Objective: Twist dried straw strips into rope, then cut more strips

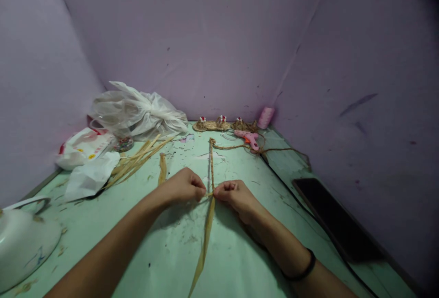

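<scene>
A thin braided cord [211, 165] runs straight down the middle of the green table, its far end beside a knot of twine. At its near end my left hand [190, 185] pinches a pale strip from the left. My right hand [233, 194] is closed on the braid's near end from the right, fingertips almost meeting the left ones. From between the hands a loose flat strip [206, 238] trails toward me. Another short strip [162, 169] lies just beyond my left hand.
Left: a white bowl [25, 243], loose strips [139, 161], a packet [87, 146] and a plastic bag [147, 113]. Back: woven pieces [212, 126], a pink glue gun [248, 139] and a thread spool [265, 118]. Right: a black cable [298, 201] and a dark flat object [334, 218].
</scene>
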Demonstrator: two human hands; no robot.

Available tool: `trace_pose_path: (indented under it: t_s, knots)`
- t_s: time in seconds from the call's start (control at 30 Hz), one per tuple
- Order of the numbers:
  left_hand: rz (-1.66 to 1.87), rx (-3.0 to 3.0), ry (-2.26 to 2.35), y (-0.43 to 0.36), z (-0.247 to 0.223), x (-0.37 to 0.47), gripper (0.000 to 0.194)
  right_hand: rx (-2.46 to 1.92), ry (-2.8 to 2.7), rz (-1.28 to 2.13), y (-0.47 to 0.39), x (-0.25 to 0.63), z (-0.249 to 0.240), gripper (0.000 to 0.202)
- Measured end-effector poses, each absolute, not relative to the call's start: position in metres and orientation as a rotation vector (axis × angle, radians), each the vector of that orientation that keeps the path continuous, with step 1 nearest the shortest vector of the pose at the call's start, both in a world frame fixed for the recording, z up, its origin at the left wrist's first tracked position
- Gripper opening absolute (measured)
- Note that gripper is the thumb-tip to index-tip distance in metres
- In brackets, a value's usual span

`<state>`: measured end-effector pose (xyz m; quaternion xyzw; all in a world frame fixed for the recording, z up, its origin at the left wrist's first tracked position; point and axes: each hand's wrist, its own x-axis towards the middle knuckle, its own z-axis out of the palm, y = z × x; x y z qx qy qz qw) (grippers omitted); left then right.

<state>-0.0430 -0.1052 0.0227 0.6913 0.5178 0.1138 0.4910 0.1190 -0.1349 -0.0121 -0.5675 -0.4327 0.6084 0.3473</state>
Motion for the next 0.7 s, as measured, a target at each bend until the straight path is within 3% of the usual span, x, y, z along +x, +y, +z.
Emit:
trace_pose_path:
  t_s: [0.1,0.27,0.5,0.7]
  knots:
    - [0.386,1.660,1.516,-0.091,0.045,-0.071,0.029,-1.458,-1.100,1.579,-0.136,0.118,-0.011,0.009]
    - [0.524,1.765,2.065,-0.062,0.046,-0.122,0.022,-1.498,-1.116,1.577,-0.137,0.117,-0.009,0.006]
    - [0.330,1.721,2.329,-0.051,0.003,-0.118,0.031,-1.503,-1.152,1.566,-0.137,0.116,-0.009,0.006]
    - [0.335,1.767,2.216,-0.057,0.015,-0.106,0.014,-1.489,-1.133,1.565,-0.136,0.115,-0.008,0.006]
